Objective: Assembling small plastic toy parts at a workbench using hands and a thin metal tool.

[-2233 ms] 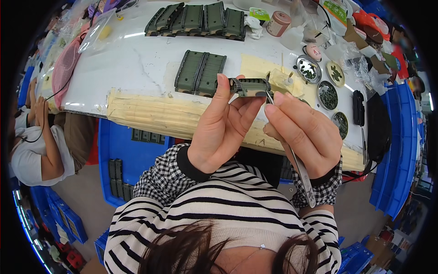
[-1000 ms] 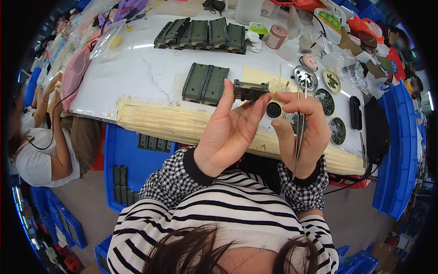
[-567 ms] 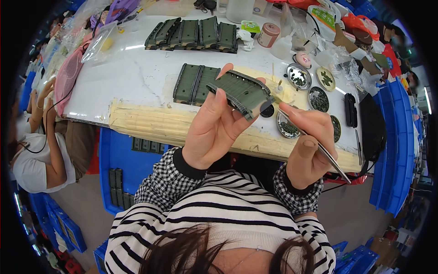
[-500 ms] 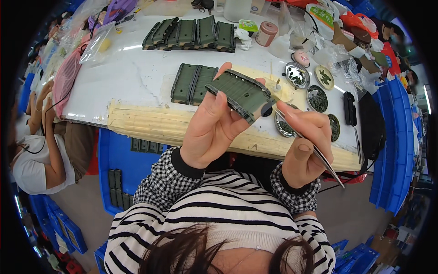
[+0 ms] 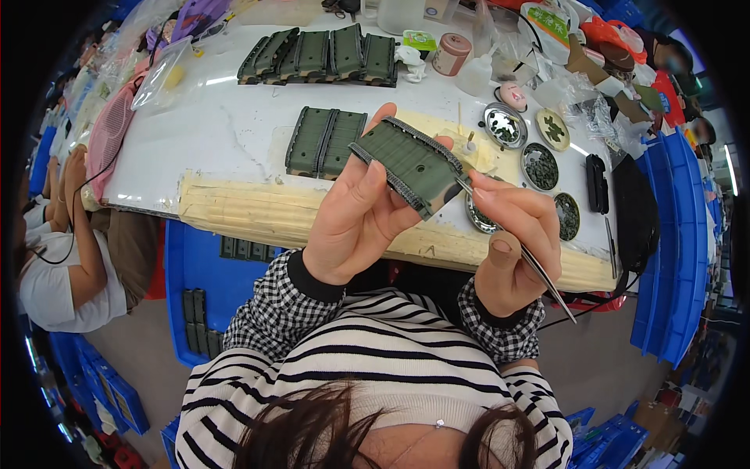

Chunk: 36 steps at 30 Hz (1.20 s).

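Raised over the table's front edge, a dark green ribbed casing (image 5: pixel 410 166) with a camouflage-patterned end is gripped by its sides in my left hand (image 5: pixel 351 215). Metal tweezers (image 5: pixel 539 270) are pinched in my right hand (image 5: pixel 519 234), their tips at the casing's right end. Whether a small part sits between the tips I cannot make out. Behind the left hand, two similar green casings (image 5: pixel 324 143) lie side by side. Small dishes with dark green bits, among them a round dish (image 5: pixel 540 166), stand beyond my right hand.
A row of several green casings (image 5: pixel 312 59) stands at the back left. Padded yellowish strip (image 5: pixel 234 207) covers the table's front edge. Below it, a blue bin (image 5: pixel 183 270) holds more casings. Another person (image 5: pixel 78 258) sits at far left. A pink jar (image 5: pixel 451 55) and black case (image 5: pixel 598 185) stand on the table.
The casing is turned slightly in my left hand. The tweezer tips have come against its right end. The whole view has shifted a little to the left.
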Each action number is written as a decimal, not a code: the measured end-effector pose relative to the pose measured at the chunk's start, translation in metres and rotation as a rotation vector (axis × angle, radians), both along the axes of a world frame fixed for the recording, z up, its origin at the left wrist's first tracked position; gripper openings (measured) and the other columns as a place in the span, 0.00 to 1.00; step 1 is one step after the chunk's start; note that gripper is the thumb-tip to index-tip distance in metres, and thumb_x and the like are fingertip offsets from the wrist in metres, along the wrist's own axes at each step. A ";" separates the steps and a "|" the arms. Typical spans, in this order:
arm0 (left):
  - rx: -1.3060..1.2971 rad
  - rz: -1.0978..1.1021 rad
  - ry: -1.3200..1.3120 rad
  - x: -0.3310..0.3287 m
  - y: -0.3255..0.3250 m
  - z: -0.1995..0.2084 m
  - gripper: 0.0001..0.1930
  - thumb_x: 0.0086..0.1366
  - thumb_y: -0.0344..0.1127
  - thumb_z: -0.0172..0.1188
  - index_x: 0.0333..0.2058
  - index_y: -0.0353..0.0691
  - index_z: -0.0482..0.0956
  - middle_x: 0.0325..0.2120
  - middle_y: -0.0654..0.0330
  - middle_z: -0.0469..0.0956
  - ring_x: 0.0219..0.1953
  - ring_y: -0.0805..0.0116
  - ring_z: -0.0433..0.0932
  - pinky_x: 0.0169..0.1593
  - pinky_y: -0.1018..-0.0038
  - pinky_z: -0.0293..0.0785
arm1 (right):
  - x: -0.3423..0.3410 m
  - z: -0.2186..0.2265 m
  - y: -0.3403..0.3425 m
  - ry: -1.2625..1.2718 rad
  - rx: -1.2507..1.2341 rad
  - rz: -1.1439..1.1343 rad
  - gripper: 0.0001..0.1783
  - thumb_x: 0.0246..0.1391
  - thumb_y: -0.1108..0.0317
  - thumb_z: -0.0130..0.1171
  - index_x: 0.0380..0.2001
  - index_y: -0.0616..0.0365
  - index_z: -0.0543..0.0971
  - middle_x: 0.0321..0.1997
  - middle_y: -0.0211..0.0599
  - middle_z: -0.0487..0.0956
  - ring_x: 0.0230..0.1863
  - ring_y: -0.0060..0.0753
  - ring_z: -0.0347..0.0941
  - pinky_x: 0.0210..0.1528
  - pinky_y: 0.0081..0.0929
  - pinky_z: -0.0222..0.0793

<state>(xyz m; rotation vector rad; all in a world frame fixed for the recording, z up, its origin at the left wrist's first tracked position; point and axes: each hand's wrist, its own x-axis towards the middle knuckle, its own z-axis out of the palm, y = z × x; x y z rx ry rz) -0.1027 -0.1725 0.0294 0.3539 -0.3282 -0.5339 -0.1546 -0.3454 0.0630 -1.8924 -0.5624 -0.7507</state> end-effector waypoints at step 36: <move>-0.306 -0.123 0.365 0.001 -0.003 -0.003 0.28 0.71 0.43 0.45 0.64 0.38 0.50 0.63 0.43 0.51 0.59 0.58 0.68 0.54 0.76 0.78 | 0.015 0.002 -0.004 -0.082 0.087 -0.045 0.18 0.59 0.58 0.54 0.42 0.63 0.80 0.40 0.43 0.79 0.40 0.36 0.75 0.44 0.27 0.70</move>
